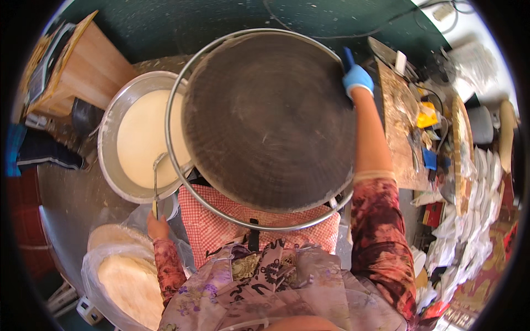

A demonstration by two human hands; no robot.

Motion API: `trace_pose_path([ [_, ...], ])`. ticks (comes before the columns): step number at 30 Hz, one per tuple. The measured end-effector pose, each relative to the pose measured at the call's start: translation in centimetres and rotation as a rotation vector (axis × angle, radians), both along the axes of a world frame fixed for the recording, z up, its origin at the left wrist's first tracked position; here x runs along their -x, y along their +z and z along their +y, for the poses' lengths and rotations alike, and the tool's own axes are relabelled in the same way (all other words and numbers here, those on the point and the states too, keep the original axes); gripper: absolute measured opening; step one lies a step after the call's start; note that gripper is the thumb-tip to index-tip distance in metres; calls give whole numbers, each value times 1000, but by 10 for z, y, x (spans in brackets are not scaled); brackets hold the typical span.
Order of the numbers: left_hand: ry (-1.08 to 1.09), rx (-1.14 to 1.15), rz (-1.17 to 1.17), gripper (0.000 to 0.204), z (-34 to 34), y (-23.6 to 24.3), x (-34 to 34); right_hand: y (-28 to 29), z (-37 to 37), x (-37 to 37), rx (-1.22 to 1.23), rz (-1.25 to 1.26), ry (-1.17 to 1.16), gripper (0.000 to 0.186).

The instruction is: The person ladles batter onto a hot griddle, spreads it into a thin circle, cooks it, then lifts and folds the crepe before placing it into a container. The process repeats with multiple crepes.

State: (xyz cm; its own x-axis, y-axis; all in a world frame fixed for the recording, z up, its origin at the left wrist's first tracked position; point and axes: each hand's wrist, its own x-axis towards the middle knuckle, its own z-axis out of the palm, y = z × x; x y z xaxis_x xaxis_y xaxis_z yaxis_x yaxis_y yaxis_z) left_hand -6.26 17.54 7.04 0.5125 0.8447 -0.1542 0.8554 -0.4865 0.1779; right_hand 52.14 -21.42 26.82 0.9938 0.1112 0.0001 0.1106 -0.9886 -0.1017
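My left hand (158,226) is closed round the handle of a ladle (155,185). The ladle's head meets the pale batter (144,132) in a wide metal basin (109,165). In a light-blue glove, my right hand (358,80) is closed at the far right edge of a big round dark griddle (270,121). A narrow blue tool (348,58) sticks up from that hand; its other end is hidden, so its kind is unclear. The griddle's dark surface is bare, and a metal ring (254,226) runs around it, passing over the basin's right side.
Stacked thin round flatbreads (130,287) lie in clear plastic at the lower left. A wooden cabinet (88,66) stands far left. At right are a cluttered wooden board (400,127) and white plastic bags (464,220). Another person's leg (49,149) shows at the left.
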Motion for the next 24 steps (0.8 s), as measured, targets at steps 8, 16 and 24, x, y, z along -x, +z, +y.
trace_pose_path([
  [8, 14, 26, 69, 43, 2, -6, -14, -70, -295, 125, -671, -209, -575, 38],
  [16, -54, 68, 225, 46, -8, 12, -38, -117, -393, 185, -396, -508, -802, 39],
  [24, 22, 198, 287, 35, 1, 3, -70, -209, -353, 349, -112, 132, -1069, 74],
])
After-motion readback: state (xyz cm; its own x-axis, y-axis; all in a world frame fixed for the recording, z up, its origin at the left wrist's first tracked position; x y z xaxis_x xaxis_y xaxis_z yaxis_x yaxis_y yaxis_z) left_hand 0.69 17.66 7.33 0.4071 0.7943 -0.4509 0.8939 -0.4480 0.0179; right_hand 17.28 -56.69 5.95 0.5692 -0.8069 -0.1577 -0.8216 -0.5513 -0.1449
